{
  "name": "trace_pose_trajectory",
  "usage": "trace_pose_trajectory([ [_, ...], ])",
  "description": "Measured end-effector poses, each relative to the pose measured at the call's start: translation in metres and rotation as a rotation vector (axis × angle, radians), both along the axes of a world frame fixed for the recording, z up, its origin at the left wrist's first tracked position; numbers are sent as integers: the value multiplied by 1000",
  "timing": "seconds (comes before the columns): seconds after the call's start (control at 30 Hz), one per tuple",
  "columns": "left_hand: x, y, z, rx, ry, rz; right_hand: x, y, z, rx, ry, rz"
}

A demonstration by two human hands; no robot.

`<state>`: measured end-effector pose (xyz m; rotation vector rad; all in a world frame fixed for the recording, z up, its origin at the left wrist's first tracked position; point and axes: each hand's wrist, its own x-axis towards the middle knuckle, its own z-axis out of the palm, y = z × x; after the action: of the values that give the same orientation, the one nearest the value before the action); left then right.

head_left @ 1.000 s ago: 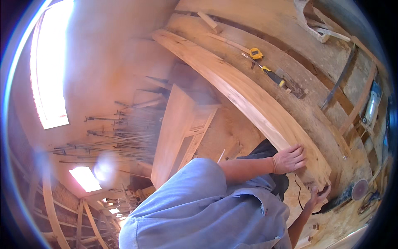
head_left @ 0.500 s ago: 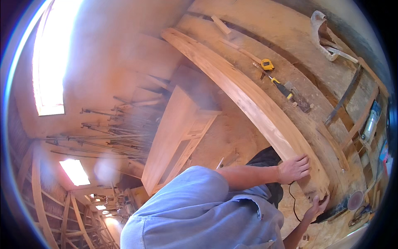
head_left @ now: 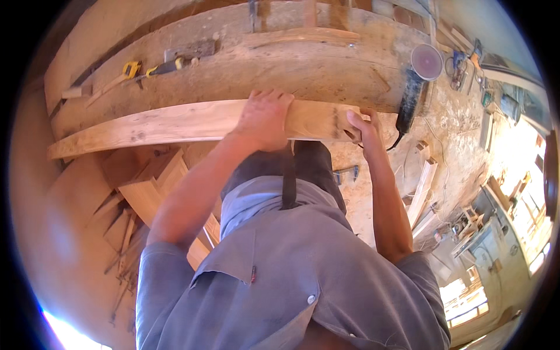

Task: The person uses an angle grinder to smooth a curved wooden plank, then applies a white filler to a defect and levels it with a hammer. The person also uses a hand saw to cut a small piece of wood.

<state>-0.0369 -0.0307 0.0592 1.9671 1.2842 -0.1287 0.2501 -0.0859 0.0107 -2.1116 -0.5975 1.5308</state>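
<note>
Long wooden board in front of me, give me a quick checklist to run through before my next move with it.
1. Left hand on the long wooden board: ok, laid across it, nearer its right end.
2. Right hand on the board: ok, at its right end.
3. Power tool apart from the board: ok, lying past the right end, with a gap between.
4. Its round disc stopped: cannot tell from a still picture.
5. Black cord well away from you: not ok, it curves close by your right wrist.
6. Yellow tape measure off the board: ok, lying beyond its far edge.
</note>
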Motion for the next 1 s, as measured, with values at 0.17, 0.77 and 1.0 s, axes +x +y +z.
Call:
trace_pose_trajectory([
  [0.17,-17,44,-17,-383,-69,11,6,12,-13,-264,52,75],
  [0.77,-22,-1,-59,607,-53,16,42,70,-27,144,-875,574],
  [1.0,-24,-2,-64,591,-29,23,57,58,-22,293,-794,657],
])
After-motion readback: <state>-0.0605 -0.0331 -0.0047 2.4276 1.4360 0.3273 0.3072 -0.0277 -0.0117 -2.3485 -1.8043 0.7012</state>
